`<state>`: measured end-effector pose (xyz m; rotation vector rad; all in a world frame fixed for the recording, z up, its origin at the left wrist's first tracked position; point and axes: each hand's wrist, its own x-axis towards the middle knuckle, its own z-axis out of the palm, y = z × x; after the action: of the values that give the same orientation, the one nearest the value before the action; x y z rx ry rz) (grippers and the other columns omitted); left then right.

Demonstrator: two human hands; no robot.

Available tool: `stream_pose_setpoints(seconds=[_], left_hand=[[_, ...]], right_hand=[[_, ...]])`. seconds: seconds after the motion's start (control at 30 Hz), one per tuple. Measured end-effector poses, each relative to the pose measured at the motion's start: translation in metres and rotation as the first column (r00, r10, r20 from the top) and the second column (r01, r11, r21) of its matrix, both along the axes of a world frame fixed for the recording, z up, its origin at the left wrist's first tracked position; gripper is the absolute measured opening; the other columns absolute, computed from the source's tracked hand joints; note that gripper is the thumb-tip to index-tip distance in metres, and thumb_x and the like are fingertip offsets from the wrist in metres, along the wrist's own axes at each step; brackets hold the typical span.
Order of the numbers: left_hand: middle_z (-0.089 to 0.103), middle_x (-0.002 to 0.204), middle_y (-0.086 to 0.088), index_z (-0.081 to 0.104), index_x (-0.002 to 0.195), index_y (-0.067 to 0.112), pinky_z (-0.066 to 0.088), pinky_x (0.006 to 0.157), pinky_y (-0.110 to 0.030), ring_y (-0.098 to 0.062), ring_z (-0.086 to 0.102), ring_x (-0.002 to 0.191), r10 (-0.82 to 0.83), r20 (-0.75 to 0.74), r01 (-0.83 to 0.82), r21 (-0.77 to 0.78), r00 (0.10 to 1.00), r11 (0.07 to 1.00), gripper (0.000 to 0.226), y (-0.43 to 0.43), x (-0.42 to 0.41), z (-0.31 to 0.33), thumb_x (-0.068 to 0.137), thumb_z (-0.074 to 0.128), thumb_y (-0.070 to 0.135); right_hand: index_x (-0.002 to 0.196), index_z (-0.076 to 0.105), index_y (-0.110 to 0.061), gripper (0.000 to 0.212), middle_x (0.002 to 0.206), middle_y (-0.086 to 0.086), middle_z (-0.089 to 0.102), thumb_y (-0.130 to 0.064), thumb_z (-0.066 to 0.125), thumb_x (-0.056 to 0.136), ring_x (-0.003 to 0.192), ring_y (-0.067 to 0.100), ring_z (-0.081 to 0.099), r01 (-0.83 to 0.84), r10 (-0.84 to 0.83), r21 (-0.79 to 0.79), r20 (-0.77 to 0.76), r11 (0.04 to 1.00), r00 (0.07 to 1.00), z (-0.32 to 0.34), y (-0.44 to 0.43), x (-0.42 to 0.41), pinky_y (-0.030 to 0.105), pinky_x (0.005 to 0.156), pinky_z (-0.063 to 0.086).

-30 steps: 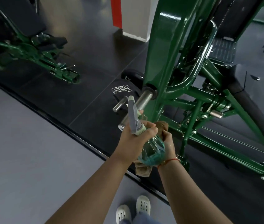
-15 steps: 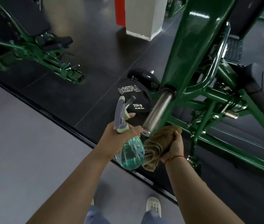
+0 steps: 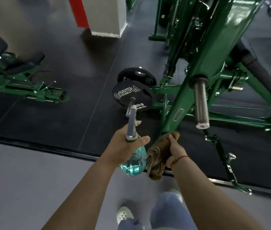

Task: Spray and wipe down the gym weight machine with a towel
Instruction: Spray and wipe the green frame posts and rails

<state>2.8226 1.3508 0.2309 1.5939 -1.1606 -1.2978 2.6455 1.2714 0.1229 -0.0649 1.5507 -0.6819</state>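
Green-painted steel fills the upper right of the head view: the sloping main beam of the weight machine [image 3: 214, 55] runs down from the top edge towards the person's hands, with thinner green struts spreading along the floor behind it. A bare steel plate sleeve [image 3: 201, 103] sticks out from the beam towards the camera, just right of it.

The right hand [image 3: 175, 151] is closed around a bunched brown towel [image 3: 156, 160]. The towel's upper end touches the lower end of the green beam, and the rest hangs below the fist. A red string bracelet [image 3: 181, 158] circles that wrist.

The left hand [image 3: 124, 150] grips the neck of a spray bottle [image 3: 134, 163], just left of the towel. The bottle's clear body holds blue-green liquid and hangs below the hand. Its grey spray head rises above the fingers, nozzle pointing away from the person, and 1 finger reaches forward beside the head.

Past the nozzle, 2 black weight plates sit on the machine's low storage pegs. The nearer plate [image 3: 131, 93] carries white OLYMPIA lettering; the farther plate [image 3: 136, 75] sits just behind it.

The machine stands on dark rubber flooring [image 3: 65, 55]; the person stands on a grey floor [image 3: 23, 180], with 1 white shoe [image 3: 124, 214] showing. A second green machine [image 3: 23, 87] lies at the left, and a white pillar [image 3: 104, 15] with a red stripe stands at the top.
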Motion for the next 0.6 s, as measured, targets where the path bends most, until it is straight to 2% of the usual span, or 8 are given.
stream_pose_setpoints(seconds=[0.1,0.13,0.2,0.27,0.4,0.47,0.53,0.6], left_hand=[[0.069,0.087,0.003,0.062,0.116,0.018,0.045,0.075,-0.01,0.0,0.066,0.084,-0.06,0.03,0.059,0.031,0.998,0.998,0.034,-0.012,0.012,-0.003,0.087,0.079,0.022],[0.07,0.09,-0.005,0.06,0.121,0.021,0.047,0.075,-0.011,-0.009,0.067,0.086,-0.078,0.038,0.077,0.04,0.996,0.996,0.04,-0.018,0.016,-0.004,0.086,0.079,0.021],[0.071,0.096,-0.009,0.061,0.122,0.022,0.049,0.075,-0.013,-0.015,0.068,0.088,-0.154,0.042,0.152,0.057,0.987,0.987,0.043,-0.031,0.021,-0.007,0.084,0.081,0.017],[0.071,0.089,-0.007,0.06,0.128,0.026,0.051,0.08,-0.023,-0.015,0.068,0.084,-0.249,0.058,0.243,0.095,0.967,0.965,0.051,-0.045,0.024,-0.013,0.083,0.082,0.016],[0.064,0.081,-0.005,0.06,0.123,0.028,0.055,0.09,-0.045,-0.025,0.066,0.085,-0.268,0.129,0.246,0.165,0.955,0.955,0.047,-0.078,0.032,-0.02,0.081,0.082,0.022],[0.064,0.079,0.003,0.061,0.115,0.033,0.055,0.093,-0.047,-0.025,0.066,0.088,-0.289,0.161,0.255,0.202,0.944,0.946,0.039,-0.095,0.038,-0.023,0.081,0.082,0.027],[0.064,0.077,0.024,0.059,0.106,0.049,0.055,0.095,-0.042,-0.01,0.065,0.087,-0.346,0.191,0.298,0.243,0.919,0.923,0.037,-0.113,0.043,-0.02,0.082,0.082,0.032],[0.064,0.084,0.034,0.056,0.112,0.056,0.054,0.096,-0.039,0.0,0.063,0.094,-0.398,0.215,0.333,0.284,0.892,0.899,0.044,-0.131,0.041,-0.018,0.082,0.082,0.038]], right_hand=[[0.134,0.058,-0.013,0.098,0.121,0.013,0.067,-0.067,0.08,0.055,0.108,0.037,0.065,-0.057,0.051,-0.084,-0.075,0.995,0.996,-0.011,-0.01,0.005,0.055,0.105,0.047],[0.133,0.059,-0.015,0.098,0.119,0.012,0.068,-0.067,0.08,0.053,0.106,0.036,0.066,-0.076,0.068,-0.1,-0.088,0.992,0.994,-0.013,-0.014,0.005,0.054,0.104,0.049],[0.127,0.062,-0.017,0.069,0.117,0.012,0.069,-0.056,0.079,0.073,0.106,0.035,0.066,-0.048,0.035,-0.156,-0.084,0.987,0.996,-0.012,-0.022,0.007,0.055,0.102,0.05],[0.124,0.063,-0.017,0.052,0.114,0.014,0.071,-0.044,0.079,0.082,0.106,0.035,0.067,0.026,-0.034,-0.193,-0.043,0.981,0.998,-0.011,-0.031,0.009,0.056,0.098,0.052],[0.101,0.065,-0.017,0.035,0.108,0.01,0.07,-0.033,0.084,0.076,0.104,0.033,0.065,0.138,-0.142,-0.148,-0.018,0.979,0.99,-0.012,-0.064,0.011,0.054,0.099,0.049],[0.097,0.062,-0.017,0.037,0.11,0.009,0.067,-0.032,0.085,0.073,0.105,0.033,0.063,0.204,-0.211,-0.117,-0.05,0.972,0.976,-0.009,-0.084,0.008,0.055,0.096,0.049],[0.105,0.061,-0.016,0.048,0.112,0.01,0.067,-0.032,0.086,0.068,0.102,0.033,0.064,0.224,-0.229,-0.121,-0.037,0.967,0.973,-0.003,-0.104,0.009,0.05,0.08,0.053],[0.106,0.062,-0.015,0.042,0.109,0.011,0.068,-0.029,0.082,0.072,0.096,0.031,0.066,0.273,-0.276,-0.116,-0.009,0.955,0.961,-0.001,-0.122,0.006,0.042,0.068,0.051]])
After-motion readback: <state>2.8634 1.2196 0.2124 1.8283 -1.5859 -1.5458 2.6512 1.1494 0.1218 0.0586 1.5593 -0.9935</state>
